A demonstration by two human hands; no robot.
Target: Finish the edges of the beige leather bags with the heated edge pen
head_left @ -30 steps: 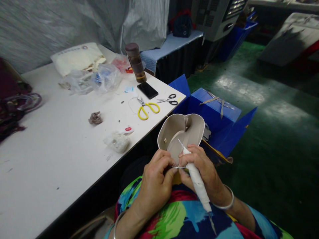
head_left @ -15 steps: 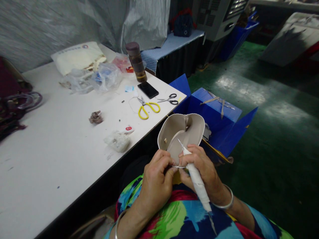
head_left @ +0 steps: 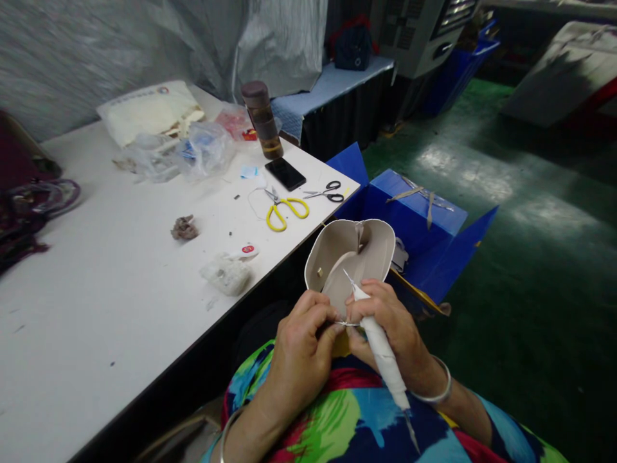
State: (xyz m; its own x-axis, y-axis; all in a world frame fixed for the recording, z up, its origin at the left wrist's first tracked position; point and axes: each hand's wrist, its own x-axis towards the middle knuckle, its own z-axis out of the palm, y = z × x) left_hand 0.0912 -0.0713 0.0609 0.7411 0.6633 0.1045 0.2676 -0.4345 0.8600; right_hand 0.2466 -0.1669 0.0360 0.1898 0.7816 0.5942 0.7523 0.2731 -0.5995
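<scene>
An open beige piece (head_left: 332,247), like a small leather bag with a curved rim, rests tilted against my lap, its inside facing up. At its near edge, my left hand (head_left: 306,341) is closed in a pinch on a short white thread (head_left: 344,323) that spans to my right hand. Held between the fingers of my right hand (head_left: 390,328) is an awl (head_left: 383,360) with a white-wrapped handle. Its thin metal tip points up over the beige piece, and another metal point sticks out of its lower end. My right fingertips also pinch near the thread; their exact grip is partly hidden.
On the white table (head_left: 144,308) at left lie yellow-handled scissors (head_left: 277,217), black scissors (head_left: 332,193), a phone (head_left: 285,173), a bottle (head_left: 263,119), plastic bags (head_left: 207,151) and a clear packet (head_left: 226,273). A blue open box (head_left: 409,206) stands beyond the beige piece.
The view has shifted very slightly. Both hands, the awl and the beige piece keep nearly the same positions.
</scene>
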